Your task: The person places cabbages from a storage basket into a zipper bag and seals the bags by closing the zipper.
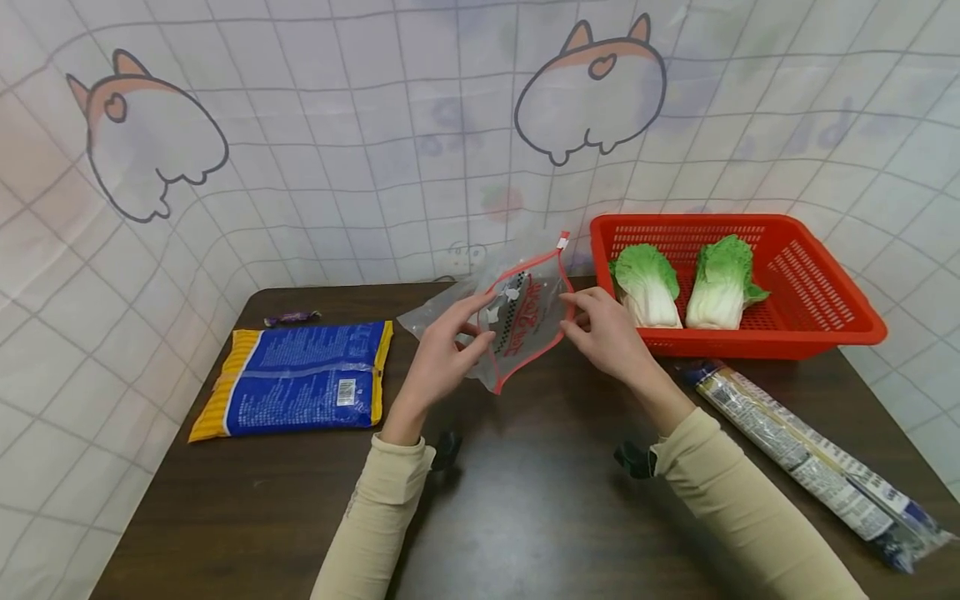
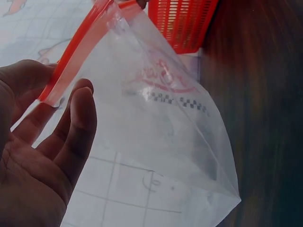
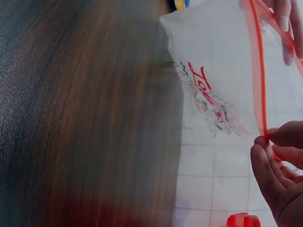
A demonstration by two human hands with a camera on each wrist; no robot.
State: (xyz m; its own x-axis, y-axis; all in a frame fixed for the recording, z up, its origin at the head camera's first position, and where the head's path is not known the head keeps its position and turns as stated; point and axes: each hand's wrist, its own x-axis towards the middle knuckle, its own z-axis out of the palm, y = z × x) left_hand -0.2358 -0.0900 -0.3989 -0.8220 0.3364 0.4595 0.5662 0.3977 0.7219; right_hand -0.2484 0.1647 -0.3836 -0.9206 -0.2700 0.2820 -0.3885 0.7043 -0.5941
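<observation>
A clear zip bag [image 1: 525, 312] with a red-trimmed mouth and red and black print is held up over the table, its mouth spread apart. The left hand [image 1: 446, 346] holds the mouth's left edge. In the left wrist view, that hand's fingers [image 2: 83, 113] are bent around the red zip strip [image 2: 71, 52], and the bag's body slopes down to the right. On the opposite edge, the right hand [image 1: 609, 332] pinches the red trim between thumb and fingers, as the right wrist view shows at the strip [image 3: 262, 85]. A red slider [image 1: 563, 240] sits at the mouth's far corner.
At the right, a red basket [image 1: 750, 342] holds two Chinese cabbages [image 1: 649, 287]. A long, narrow plastic package [image 1: 813, 462] lies in front of it. To the left are a blue and yellow package [image 1: 300, 379] and a small purple wrapped item [image 1: 292, 318]. A patterned curtain [image 1: 337, 167] hangs behind the table.
</observation>
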